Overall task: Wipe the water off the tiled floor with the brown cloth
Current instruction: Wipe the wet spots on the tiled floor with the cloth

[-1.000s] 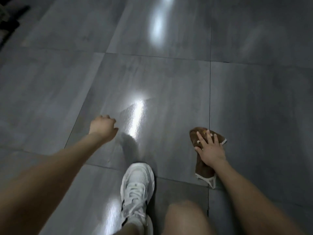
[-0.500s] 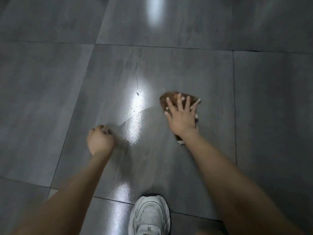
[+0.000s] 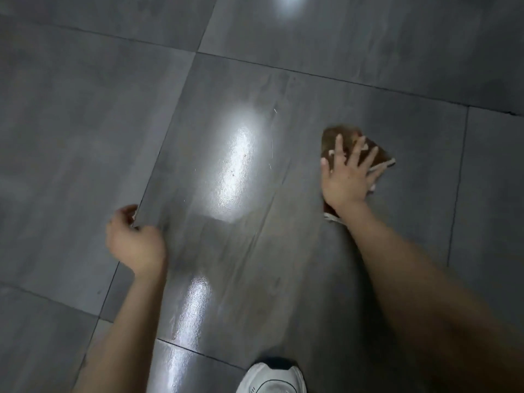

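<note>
The brown cloth [image 3: 331, 137], with a white edge, lies flat on the grey tiled floor [image 3: 85, 123]. My right hand [image 3: 347, 174] presses down on it with the fingers spread, covering most of it. A wet, shiny film [image 3: 232, 171] reflects light on the tile to the left of the cloth, and another shiny streak [image 3: 192, 304] lies nearer to me. My left hand [image 3: 134, 242] is loosely curled with nothing in it, its fingertips against the floor by a tile joint.
My white shoe [image 3: 272, 378] stands on the floor at the bottom edge, between my arms. Dark grout lines cross the floor. A bright light reflection [image 3: 286, 4] sits at the top.
My right hand has slid the cloth forward from beside my shoe and then to the right of the wet patch. My left hand has stayed on the floor, curled.
</note>
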